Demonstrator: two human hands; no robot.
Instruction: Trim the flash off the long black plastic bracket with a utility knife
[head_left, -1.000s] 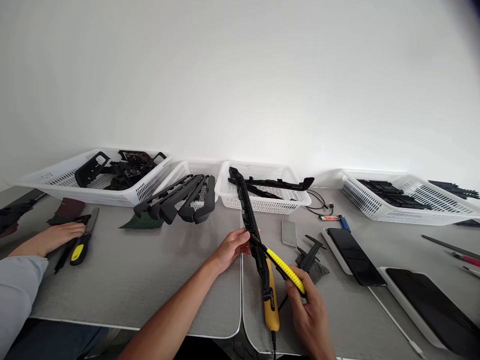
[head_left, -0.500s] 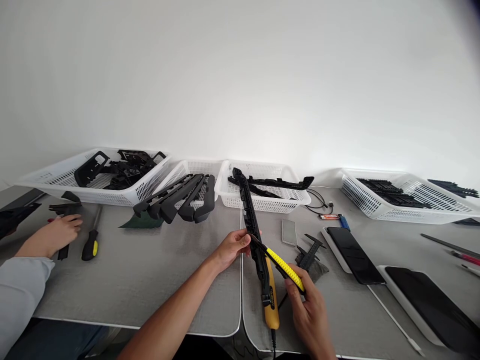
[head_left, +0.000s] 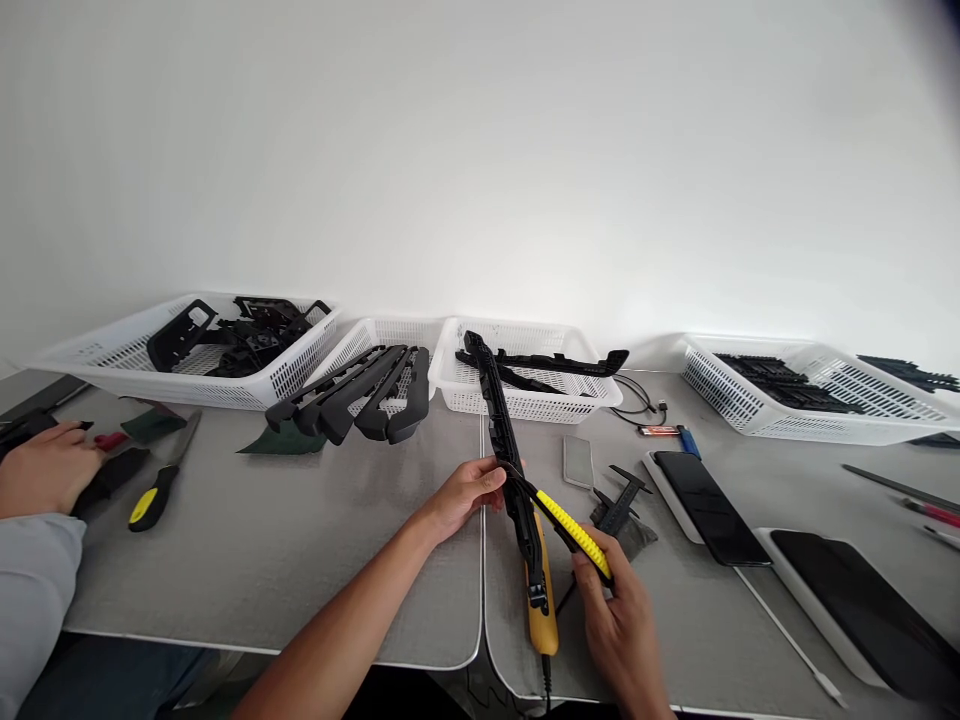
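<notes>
My left hand (head_left: 471, 495) is closed on the middle of a long black plastic trim piece (head_left: 499, 410), which is tilted up above the table. My right hand (head_left: 619, 610) grips a black-and-yellow utility knife (head_left: 571, 530). The knife's front end meets the trim piece close to my left thumb; the exact blade contact is too small to tell. Beneath the lower end of the piece lies a yellow-handled corded tool (head_left: 543, 625) whose front is hidden. To the right of it a black caliper (head_left: 624, 500) rests on the table.
Three white baskets (head_left: 525, 405) of black parts stand along the wall, and another white basket (head_left: 795, 432) is at right. Two phones (head_left: 712, 510) lie on the right. At far left a co-worker's hand (head_left: 49, 470) is near a black-and-yellow-handled tool (head_left: 154, 500).
The knife and trim piece have shifted only slightly in my hands. The co-worker's hand has moved left, and the tool with the black-and-yellow handle beside it has shifted left and turned.
</notes>
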